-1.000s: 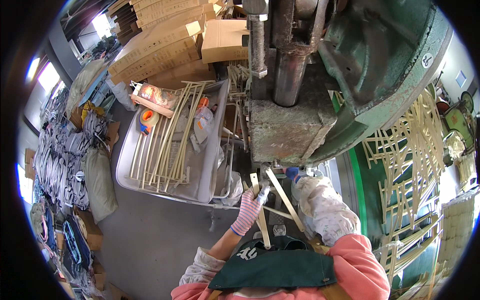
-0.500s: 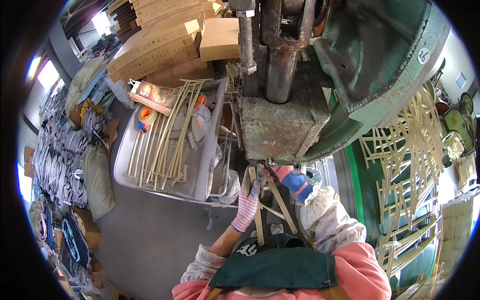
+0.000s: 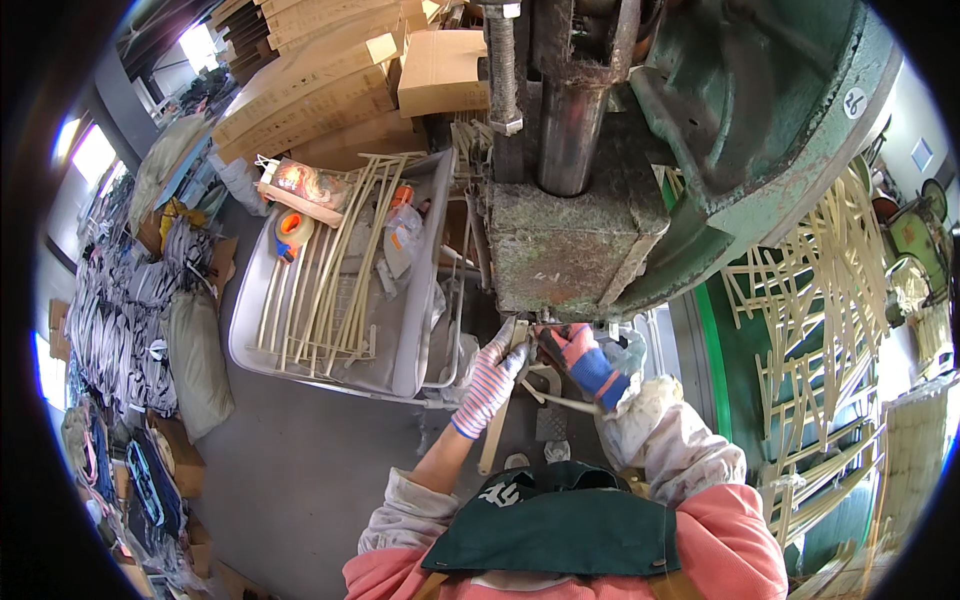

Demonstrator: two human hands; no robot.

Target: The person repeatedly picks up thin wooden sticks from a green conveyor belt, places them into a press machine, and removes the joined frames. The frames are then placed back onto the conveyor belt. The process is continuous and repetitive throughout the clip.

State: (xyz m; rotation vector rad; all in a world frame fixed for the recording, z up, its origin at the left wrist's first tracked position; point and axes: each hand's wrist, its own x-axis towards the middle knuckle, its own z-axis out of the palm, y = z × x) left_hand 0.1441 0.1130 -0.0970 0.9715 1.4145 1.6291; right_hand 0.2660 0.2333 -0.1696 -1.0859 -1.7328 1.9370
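Note:
My left hand [image 3: 490, 388], in a pink-and-white striped glove, is closed round a cream flat bar [image 3: 495, 437]. The bar slants down toward my apron, its upper end under the block of a heavy press [image 3: 570, 250]. Close beside it, my right hand [image 3: 580, 352], in a pink-and-blue glove with dark fingertips, is closed at the bar's upper end below the block. What those fingers hold is hidden by the glove and the press.
At left stands a white tub cart [image 3: 408, 350] carrying long cream bars [image 3: 345, 270], tape [image 3: 293, 230] and a box-like package [image 3: 308, 190]. Cardboard boxes [image 3: 440, 72] are stacked behind. A large pile of cream bars [image 3: 815, 290] lies right, beyond the green press frame [image 3: 760, 150].
The second cream bar, which hung below my right hand, is gone from there. The bar in my left hand now tilts more, its lower end shifted left. Both hands remain under the press.

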